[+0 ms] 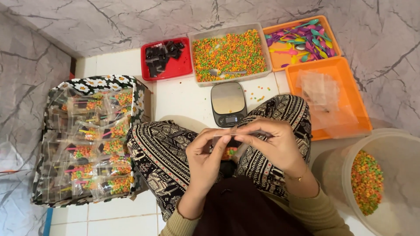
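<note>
Head view: a small clear pouch [239, 132] of coloured candy is pinched along its top by both hands' fingers [227, 139], many filled packets [98, 146] are boxed, much candy [228, 53] is left.

I sit cross-legged on a white tiled floor [183, 98] against a marble-patterned wall [131, 22], a home packing corner: trays of coloured candy beads [228, 53], plastic spoons [302, 39] and dark sachets [162, 57], a small digital scale [228, 101], and a floral box [87, 140] of filled bags.
</note>
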